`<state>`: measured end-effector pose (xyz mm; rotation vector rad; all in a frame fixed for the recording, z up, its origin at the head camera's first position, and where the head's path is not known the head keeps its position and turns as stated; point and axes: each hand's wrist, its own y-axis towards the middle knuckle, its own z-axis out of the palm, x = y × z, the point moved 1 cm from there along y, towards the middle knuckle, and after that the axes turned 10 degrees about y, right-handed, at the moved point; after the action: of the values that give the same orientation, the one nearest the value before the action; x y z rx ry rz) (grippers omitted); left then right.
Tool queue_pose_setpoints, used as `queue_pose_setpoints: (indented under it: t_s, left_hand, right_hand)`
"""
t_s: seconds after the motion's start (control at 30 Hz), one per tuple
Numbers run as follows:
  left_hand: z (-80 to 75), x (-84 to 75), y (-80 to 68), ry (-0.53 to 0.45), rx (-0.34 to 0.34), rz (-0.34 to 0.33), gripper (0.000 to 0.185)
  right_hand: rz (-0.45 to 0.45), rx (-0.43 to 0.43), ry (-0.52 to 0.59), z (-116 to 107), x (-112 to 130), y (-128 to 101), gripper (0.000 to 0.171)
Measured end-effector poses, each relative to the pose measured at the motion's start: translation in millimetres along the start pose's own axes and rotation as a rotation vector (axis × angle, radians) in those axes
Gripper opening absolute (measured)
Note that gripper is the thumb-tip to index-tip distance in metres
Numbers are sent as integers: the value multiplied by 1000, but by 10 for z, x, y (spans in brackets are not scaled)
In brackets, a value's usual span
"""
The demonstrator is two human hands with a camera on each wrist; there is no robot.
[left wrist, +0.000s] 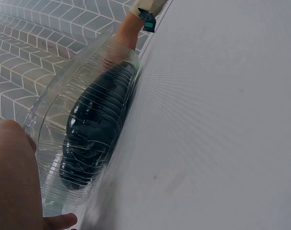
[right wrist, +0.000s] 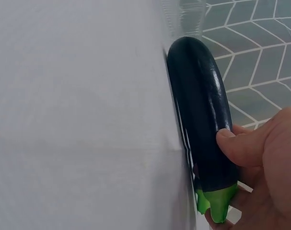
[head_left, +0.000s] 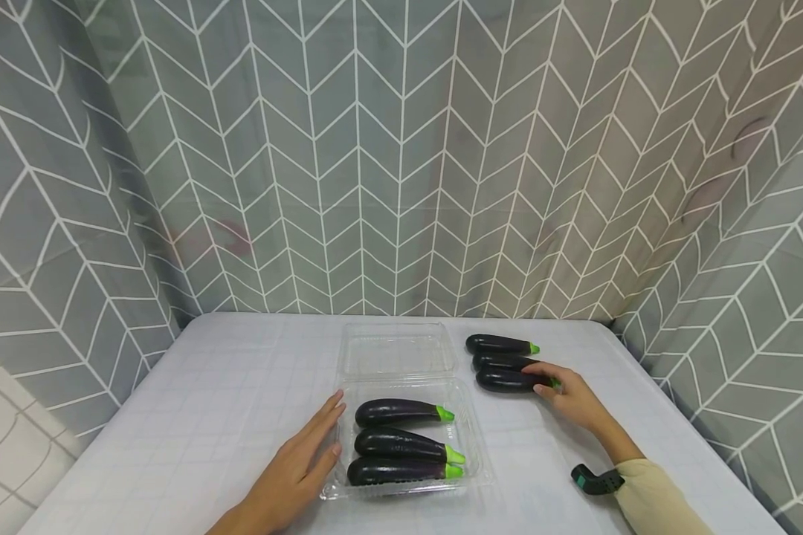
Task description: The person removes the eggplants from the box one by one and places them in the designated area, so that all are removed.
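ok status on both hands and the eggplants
Left hand flat against clear tray, three eggplants inside. Right hand gripping nearest loose eggplant. Nothing in the way.

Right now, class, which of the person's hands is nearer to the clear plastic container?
Left. The left hand rests flat against the clear plastic container; the right hand is off to its right, gripping a loose eggplant.

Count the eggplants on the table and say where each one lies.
6. Three lie side by side in the clear tray: back, middle, front. Three lie on the table to its right: far, middle, and the nearest, gripped by the right hand.
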<state>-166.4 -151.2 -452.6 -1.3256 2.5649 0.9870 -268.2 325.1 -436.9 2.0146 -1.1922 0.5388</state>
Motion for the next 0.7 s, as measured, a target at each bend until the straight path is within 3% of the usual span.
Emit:
queue_pose_setpoints:
  t_s: [0.33,0.7]
  left_hand:
    - [17,9,-5,4,-16,-9,56]
    - [-3,1,4,-5,17,-17,56]
  right_hand:
    - [23,-1,-7,25,-24,-5,32]
    - [22,-104,-63,11,23,-3,40]
